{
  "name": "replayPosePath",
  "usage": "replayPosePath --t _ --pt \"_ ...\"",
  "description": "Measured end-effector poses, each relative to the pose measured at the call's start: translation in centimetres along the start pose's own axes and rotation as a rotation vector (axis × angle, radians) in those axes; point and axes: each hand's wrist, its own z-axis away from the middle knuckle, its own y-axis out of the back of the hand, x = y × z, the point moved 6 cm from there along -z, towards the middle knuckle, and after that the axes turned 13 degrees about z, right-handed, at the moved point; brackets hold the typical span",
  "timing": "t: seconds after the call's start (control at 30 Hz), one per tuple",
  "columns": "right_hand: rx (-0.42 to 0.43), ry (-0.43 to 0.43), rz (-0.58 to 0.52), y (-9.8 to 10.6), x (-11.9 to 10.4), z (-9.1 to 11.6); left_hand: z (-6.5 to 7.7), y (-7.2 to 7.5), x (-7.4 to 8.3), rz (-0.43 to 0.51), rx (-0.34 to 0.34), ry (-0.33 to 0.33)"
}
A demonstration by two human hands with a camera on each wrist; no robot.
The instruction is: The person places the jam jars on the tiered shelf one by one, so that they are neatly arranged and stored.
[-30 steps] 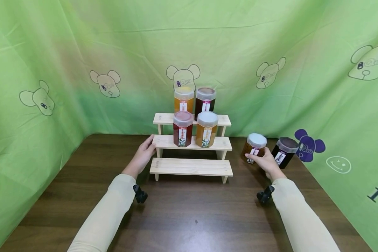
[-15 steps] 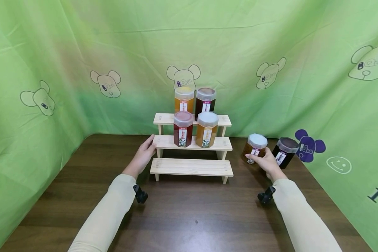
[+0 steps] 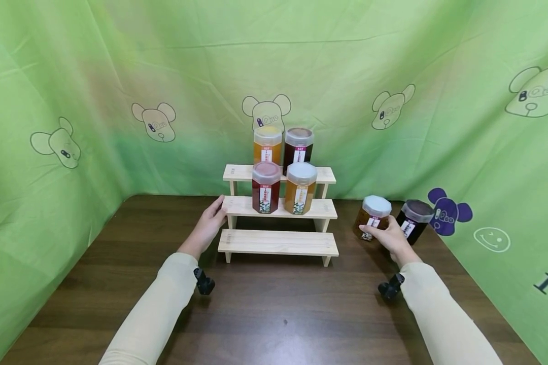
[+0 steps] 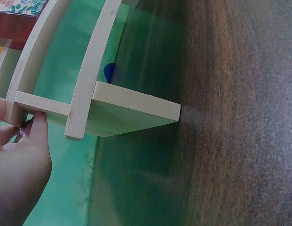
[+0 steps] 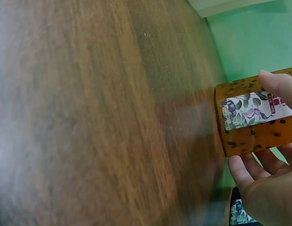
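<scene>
In the head view a three-step wooden display stand [image 3: 278,241] stands on the table. My left hand [image 3: 205,228] grips the left end of its middle step; the left wrist view shows the thumb and fingers [image 4: 38,127] at that wooden end. To the right of the stand, my right hand [image 3: 394,238] holds a jar [image 3: 376,207] with a whitish lid. The right wrist view shows its amber contents with dark seeds, the thumb on one side and the fingers on the other. A dark jar [image 3: 417,212] stands just behind that hand, partly hidden by it.
The middle step bears a red jar [image 3: 266,187] and a golden jar [image 3: 301,188]. On the top step are a yellow-orange jar [image 3: 267,144] and a dark one [image 3: 298,147]. Green printed cloth [image 3: 201,121] hangs behind and beside the brown table [image 3: 274,314].
My right hand and the amber jar have shifted slightly to the right and toward me. The left hand keeps its hold on the stand, which stays in place.
</scene>
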Motion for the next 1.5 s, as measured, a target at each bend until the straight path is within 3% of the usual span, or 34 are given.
replayPosePath --t 0.7,1.1,1.5 --pt "0.011 0.118 0.035 1.5 -2.0 1.1 0.3 -0.2 0.4 0.015 -0.021 -0.004" --pt "0.019 0.165 0.077 2.6 -5.2 3.0 0.2 -0.2 0.2 0.027 -0.014 -0.002" --pt "0.043 0.192 0.106 3.1 -6.7 3.8 0.2 -0.3 0.3 0.021 -0.021 -0.007"
